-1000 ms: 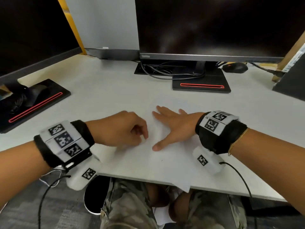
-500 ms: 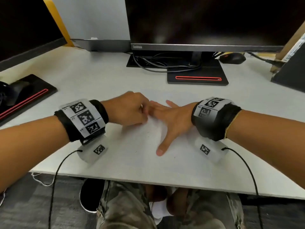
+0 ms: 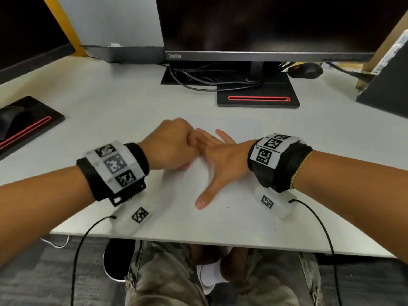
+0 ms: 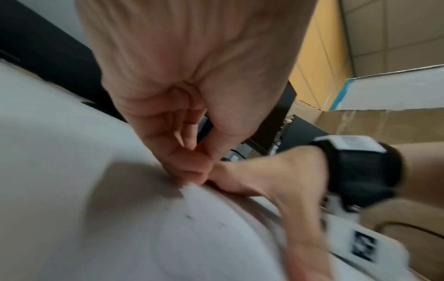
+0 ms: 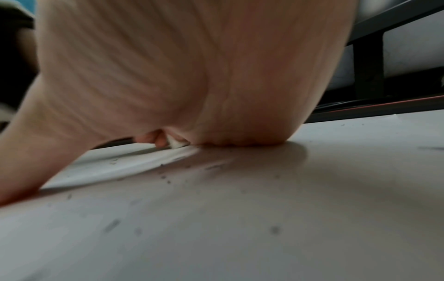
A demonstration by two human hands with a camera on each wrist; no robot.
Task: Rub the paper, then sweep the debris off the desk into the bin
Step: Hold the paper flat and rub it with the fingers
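On the near part of the desk (image 3: 114,100), in front of the monitor (image 3: 265,25), lies the white paper (image 3: 231,217), and both hands sit on it. The right hand (image 3: 223,160) is spread flat on the sheet, fingers straight and splayed, thumb stretched toward the desk's near edge; it grips nothing and seems placed there to pin the paper so that it cannot slide or buckle under the rubbing. The left hand (image 3: 170,146) is curled into a tight, narrow grip just beside the right hand's fingers, touching them, its fingertips pressed down on the sheet. The right wrist view shows a small white eraser (image 5: 177,144) pinched between those fingertips and bearing on the paper; the head view hides it under the knuckles. Keeping the eraser close to the pinning fingers probably holds the worked patch taut. Dark specks of debris (image 5: 165,177) lie scattered on the paper nearer the desk's front edge than the hands, so the rubbing appears well under way and the sweeping not yet begun. No bin is in view. Behind the hands, near the monitor's stand, sit cables (image 3: 209,80) and a mouse (image 3: 306,70).
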